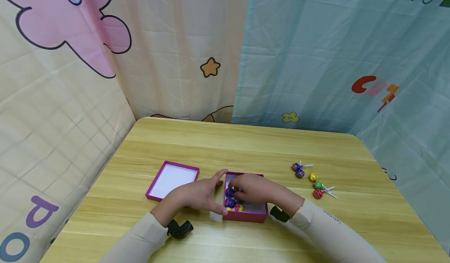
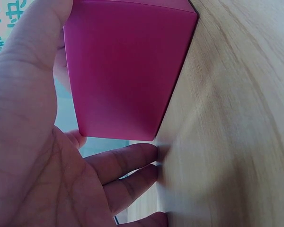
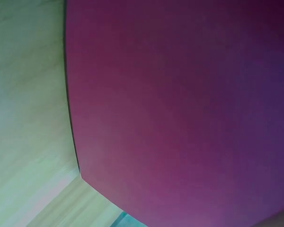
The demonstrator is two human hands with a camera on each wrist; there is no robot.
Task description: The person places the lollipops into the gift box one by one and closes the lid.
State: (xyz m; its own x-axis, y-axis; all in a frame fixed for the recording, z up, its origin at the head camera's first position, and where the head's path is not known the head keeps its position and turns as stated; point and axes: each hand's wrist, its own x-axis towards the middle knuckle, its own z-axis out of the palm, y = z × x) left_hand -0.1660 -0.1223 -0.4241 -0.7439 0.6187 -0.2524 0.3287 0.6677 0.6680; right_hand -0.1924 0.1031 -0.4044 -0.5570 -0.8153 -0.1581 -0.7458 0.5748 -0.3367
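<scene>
- While the left hand [image 1: 198, 193] spreads its thumb and fingers along the magenta box [image 1: 246, 217] at its left side, the right hand [image 1: 256, 188] dips bent fingers inside; whether they grip anything, I cannot tell.
- By them, purple lollipops [image 1: 230, 203] lie in the box.
- Left on the tabletop [image 1: 211, 241]: a white-lined lid [image 1: 172, 180].
- Right: two purple-wrapped lollipops [image 1: 300, 173]; slightly nearer, yellow, green and red-wrapped lollipops [image 1: 318, 194].

A magenta box [image 1: 246, 217] is being supported by a wood-grained table [image 1: 218, 145], near the middle. To its left, a shallow white-lined lid [image 1: 173, 181] is being borne, open side up. On the right, two purple lollipops [image 1: 300, 174] are being carried, with a yellow lollipop [image 1: 313, 176], a green lollipop [image 1: 318, 185] and a red lollipop [image 1: 317, 194] nearer.
</scene>
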